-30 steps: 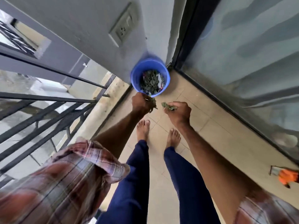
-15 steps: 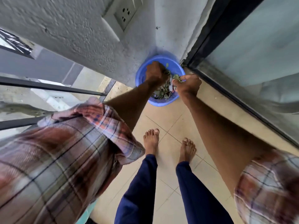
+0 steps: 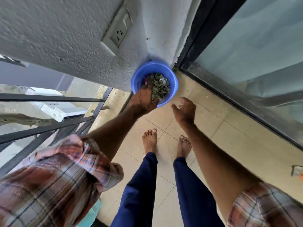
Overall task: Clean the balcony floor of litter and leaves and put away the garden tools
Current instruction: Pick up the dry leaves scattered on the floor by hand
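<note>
Left hand (image 3: 144, 100) reaches over the near rim of the blue bucket (image 3: 173, 82), fingers straight, down on the leaves (image 3: 159, 86) inside and gripping nothing. Right hand (image 3: 185, 110) hangs loose and empty just right of the bucket, above the tiled floor (image 3: 205, 128). The bucket's tucked in the corner where the rough wall (image 3: 65, 38) meets the glass door (image 3: 254, 54). The railing (image 3: 49, 128) closes the left side, so the floor's a narrow strip. There's an object (image 3: 297, 172) cut off at the right edge, can't tell what.
</note>
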